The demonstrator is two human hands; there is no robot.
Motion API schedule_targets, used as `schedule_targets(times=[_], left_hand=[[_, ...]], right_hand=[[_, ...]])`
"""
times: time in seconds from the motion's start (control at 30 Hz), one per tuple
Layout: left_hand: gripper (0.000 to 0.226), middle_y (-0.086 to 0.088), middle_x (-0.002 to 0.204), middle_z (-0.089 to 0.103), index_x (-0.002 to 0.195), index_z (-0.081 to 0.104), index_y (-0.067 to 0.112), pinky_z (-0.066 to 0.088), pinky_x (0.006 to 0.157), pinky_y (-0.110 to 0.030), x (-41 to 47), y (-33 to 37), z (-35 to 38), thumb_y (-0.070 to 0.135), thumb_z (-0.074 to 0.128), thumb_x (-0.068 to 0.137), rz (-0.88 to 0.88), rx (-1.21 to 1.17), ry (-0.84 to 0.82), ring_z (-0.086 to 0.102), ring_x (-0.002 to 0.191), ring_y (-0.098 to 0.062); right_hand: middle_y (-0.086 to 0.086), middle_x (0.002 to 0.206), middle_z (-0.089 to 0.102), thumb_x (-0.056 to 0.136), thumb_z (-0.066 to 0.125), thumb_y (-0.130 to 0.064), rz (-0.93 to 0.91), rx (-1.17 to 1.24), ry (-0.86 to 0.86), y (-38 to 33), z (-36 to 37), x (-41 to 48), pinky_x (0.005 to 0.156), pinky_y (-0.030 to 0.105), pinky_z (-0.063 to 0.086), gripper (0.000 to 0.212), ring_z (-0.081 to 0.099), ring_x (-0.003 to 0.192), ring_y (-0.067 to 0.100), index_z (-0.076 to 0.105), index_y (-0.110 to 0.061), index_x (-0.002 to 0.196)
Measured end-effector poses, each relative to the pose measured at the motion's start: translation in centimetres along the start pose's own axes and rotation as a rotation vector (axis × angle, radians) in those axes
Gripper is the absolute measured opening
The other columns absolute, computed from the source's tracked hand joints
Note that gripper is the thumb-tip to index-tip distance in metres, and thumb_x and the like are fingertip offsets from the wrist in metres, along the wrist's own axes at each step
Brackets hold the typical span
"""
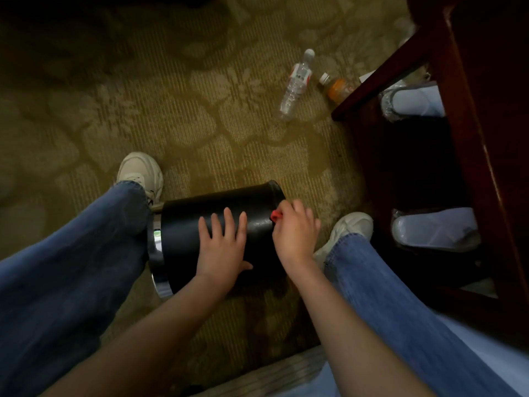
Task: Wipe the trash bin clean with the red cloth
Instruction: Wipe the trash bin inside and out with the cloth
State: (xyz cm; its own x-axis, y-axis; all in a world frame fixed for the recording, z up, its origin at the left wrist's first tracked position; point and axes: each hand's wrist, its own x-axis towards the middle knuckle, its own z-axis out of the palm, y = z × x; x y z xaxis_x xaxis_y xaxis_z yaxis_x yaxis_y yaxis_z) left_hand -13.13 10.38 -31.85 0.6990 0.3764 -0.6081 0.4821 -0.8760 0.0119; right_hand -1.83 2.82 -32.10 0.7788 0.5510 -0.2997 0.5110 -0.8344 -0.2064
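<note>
The black trash bin (183, 224) lies on its side on the patterned carpet (200, 124), between the person's two pale sneakers and just in front of the knees. Tipped over this way, its curved wall faces up within easy reach of both arms, which is likely why it is not standing.

The left hand (221, 242) rests flat on the upper wall, fingers straight and spread and the thumb out to the side. This grip closes on nothing. It reads as a steadying press that stops the round body from rolling while the other hand works.

The right hand (294, 230) sits at the bin's right-hand end, with its fingers curled round the red cloth (276, 216). The cloth is bunched so tightly in that grip that only a small red fold shows at the fingers, touching the bin's wall close to the end edge. A wad held like this suits rubbing the edge rather than sweeping a broad area.

The bin's wall is matte black with a dull sheen near the cloth, and the light is too dim to tell dirt from reflection. At the left-hand end there is a bright chromed band, part of it hidden by the jeans leg.

Well apart on the carpet lie a clear water bottle (296, 84) and a small bottle of orange drink (337, 87). The orange bottle is beside the dark wooden furniture (486, 138) on the right.
</note>
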Motion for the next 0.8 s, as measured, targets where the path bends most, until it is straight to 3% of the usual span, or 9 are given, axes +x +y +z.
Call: schedule_targets(times=[0.1, 0.23, 0.3, 0.37, 0.4, 0.5, 0.63, 0.73, 0.8], left_hand=[[0.103, -0.027, 0.155, -0.003, 0.147, -0.016, 0.008, 0.007, 0.111, -0.062, -0.6, 0.5, 0.1, 0.059, 0.049, 0.086, 0.002, 0.000, -0.009, 0.008, 0.141, -0.046], [0.093, -0.030, 0.153, -0.004, 0.147, -0.016, 0.006, 0.007, 0.111, -0.062, -1.7, 1.0, 0.8, 0.050, 0.046, 0.092, 0.054, 0.024, -0.085, 0.009, 0.140, -0.049], [0.082, -0.028, 0.151, 0.019, 0.150, 0.007, 0.010, 0.019, 0.109, -0.060, -1.7, 0.5, 0.4, 0.050, 0.047, 0.091, 0.070, 0.027, -0.044, 0.029, 0.134, -0.047], [0.061, -0.016, 0.137, 0.049, 0.140, 0.040, 0.016, 0.033, 0.103, -0.054, -1.1, -0.3, -0.5, 0.050, 0.049, 0.090, 0.072, -0.016, 0.078, 0.050, 0.120, -0.036], [0.048, -0.009, 0.130, 0.053, 0.133, 0.047, 0.020, 0.033, 0.102, -0.050, -0.6, -0.9, -0.9, 0.047, 0.045, 0.093, 0.070, -0.079, 0.122, 0.051, 0.117, -0.030], [0.035, -0.008, 0.125, 0.048, 0.122, 0.050, 0.018, 0.033, 0.098, -0.043, 0.9, -3.9, -2.2, 0.040, 0.039, 0.097, -0.182, -0.297, 0.114, 0.045, 0.118, -0.028], [0.051, -0.022, 0.133, 0.042, 0.129, 0.042, 0.005, 0.035, 0.100, -0.049, 1.4, -8.8, -1.6, 0.041, 0.048, 0.093, -0.613, -0.474, -0.045, 0.038, 0.124, -0.040], [0.067, -0.024, 0.136, 0.041, 0.135, 0.035, 0.004, 0.038, 0.100, -0.052, 2.1, -10.5, -0.3, 0.046, 0.057, 0.088, -0.679, -0.560, -0.202, 0.041, 0.124, -0.043], [0.065, -0.025, 0.130, 0.048, 0.130, 0.039, 0.001, 0.043, 0.097, -0.051, 2.7, -10.5, 0.2, 0.045, 0.061, 0.086, -0.649, -0.616, -0.255, 0.049, 0.117, -0.043]], right_hand=[[0.003, 0.114, 0.054, 0.087, 0.053, -0.014, 0.006, -0.039, -0.042, -0.9, 0.0, 2.4, 0.089, 0.041, 0.033, 0.028, 0.047, 0.107, 0.026, 0.057, -0.020, 0.114], [0.004, 0.125, 0.051, 0.089, 0.054, -0.016, 0.074, -0.055, -0.221, -2.1, -0.1, 6.2, 0.096, 0.042, 0.031, 0.027, 0.043, 0.118, 0.028, 0.059, -0.020, 0.115], [0.005, 0.128, 0.048, 0.089, 0.055, -0.016, 0.113, -0.016, -0.260, -2.1, 0.0, 6.7, 0.098, 0.043, 0.031, 0.027, 0.041, 0.120, 0.029, 0.059, -0.021, 0.114], [0.006, 0.130, 0.046, 0.089, 0.053, -0.015, 0.107, -0.018, -0.283, -1.8, -0.1, 6.1, 0.098, 0.044, 0.031, 0.030, 0.040, 0.121, 0.030, 0.057, -0.023, 0.118], [0.007, 0.129, 0.045, 0.089, 0.053, -0.015, 0.113, -0.010, -0.293, -1.6, -0.2, 5.7, 0.098, 0.044, 0.031, 0.030, 0.040, 0.120, 0.030, 0.056, -0.023, 0.118], [0.009, 0.125, 0.047, 0.090, 0.052, -0.017, 0.166, 0.054, -0.290, -0.9, -0.5, 4.5, 0.098, 0.043, 0.031, 0.024, 0.043, 0.119, 0.030, 0.058, -0.023, 0.113], [0.009, 0.119, 0.046, 0.092, 0.051, -0.021, 0.180, 0.095, -0.249, -0.3, -0.5, 2.9, 0.096, 0.043, 0.032, 0.018, 0.046, 0.114, 0.031, 0.059, -0.025, 0.107], [0.008, 0.118, 0.046, 0.092, 0.053, -0.024, 0.194, 0.120, -0.245, 0.1, -0.6, 2.5, 0.096, 0.043, 0.031, 0.017, 0.047, 0.111, 0.030, 0.059, -0.027, 0.108], [0.007, 0.118, 0.047, 0.092, 0.053, -0.026, 0.185, 0.101, -0.240, 0.5, -0.6, 2.3, 0.095, 0.042, 0.032, 0.019, 0.048, 0.111, 0.029, 0.059, -0.028, 0.109]])
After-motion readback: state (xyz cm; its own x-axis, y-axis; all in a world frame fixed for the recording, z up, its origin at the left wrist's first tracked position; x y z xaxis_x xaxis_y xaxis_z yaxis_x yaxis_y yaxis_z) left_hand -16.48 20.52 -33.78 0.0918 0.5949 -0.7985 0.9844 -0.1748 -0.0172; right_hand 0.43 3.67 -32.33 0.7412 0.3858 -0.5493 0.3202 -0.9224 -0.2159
